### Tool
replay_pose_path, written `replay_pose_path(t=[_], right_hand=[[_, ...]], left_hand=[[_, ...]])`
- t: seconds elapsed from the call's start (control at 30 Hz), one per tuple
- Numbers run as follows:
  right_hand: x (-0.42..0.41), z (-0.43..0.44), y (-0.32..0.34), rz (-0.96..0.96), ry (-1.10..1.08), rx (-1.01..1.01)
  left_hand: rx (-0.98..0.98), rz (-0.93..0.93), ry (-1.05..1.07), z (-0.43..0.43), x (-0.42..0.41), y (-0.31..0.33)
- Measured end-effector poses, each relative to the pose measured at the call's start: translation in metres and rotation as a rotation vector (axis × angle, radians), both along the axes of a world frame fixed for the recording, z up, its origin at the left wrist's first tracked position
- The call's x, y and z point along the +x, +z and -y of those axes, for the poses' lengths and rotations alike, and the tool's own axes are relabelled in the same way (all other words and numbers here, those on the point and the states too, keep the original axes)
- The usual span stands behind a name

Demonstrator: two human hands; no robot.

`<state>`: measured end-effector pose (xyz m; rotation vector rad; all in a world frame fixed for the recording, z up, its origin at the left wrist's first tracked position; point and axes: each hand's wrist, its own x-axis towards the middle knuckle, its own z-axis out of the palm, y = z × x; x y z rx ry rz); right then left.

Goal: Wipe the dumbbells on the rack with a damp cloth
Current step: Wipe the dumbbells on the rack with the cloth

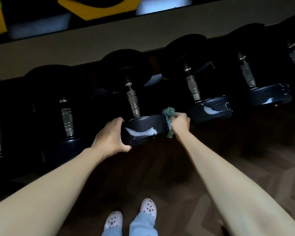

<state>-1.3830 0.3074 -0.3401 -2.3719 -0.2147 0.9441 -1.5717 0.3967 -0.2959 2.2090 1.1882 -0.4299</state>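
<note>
A row of black dumbbells with ribbed chrome handles lies on a dark rack. The middle dumbbell [143,132] has its near head toward me, with a pale smear across the head's rim. My left hand [109,137] grips the left side of that head. My right hand [180,124] holds a crumpled green cloth [169,118] and presses it against the head's right side. The dumbbell to the right [211,109] shows pale wet streaks on its near head, as does the one beyond it [269,96].
More dumbbells lie at the left [67,120] in deep shadow. A beige wall [92,41] runs behind the rack, with yellow and white shapes above. Dark wood floor [245,159] lies below; my feet in pale clogs [131,217] stand close to the rack.
</note>
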Motion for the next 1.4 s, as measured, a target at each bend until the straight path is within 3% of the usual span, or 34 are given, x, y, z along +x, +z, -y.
replay_pose_path(t=[0.47,0.8,0.97,1.13,1.4], right_hand=[[-0.017,0.023,0.031,0.121,0.04,0.091],[-0.053,0.002,0.063,0.246,0.063,0.063],[-0.057,-0.02,0.073,0.329,0.319,-0.023],[-0.057,-0.061,0.082,0.232,0.718,-0.174],[-0.07,-0.078,0.08,0.051,0.791,-0.081]], left_hand=[[-0.022,-0.005,0.023,0.001,0.004,0.002],[-0.26,0.031,0.087,-0.006,-0.013,0.01],[-0.239,0.061,0.146,-0.013,-0.016,0.013],[-0.177,0.116,0.154,-0.019,-0.024,0.02],[-0.184,0.136,0.254,-0.03,-0.034,0.026]])
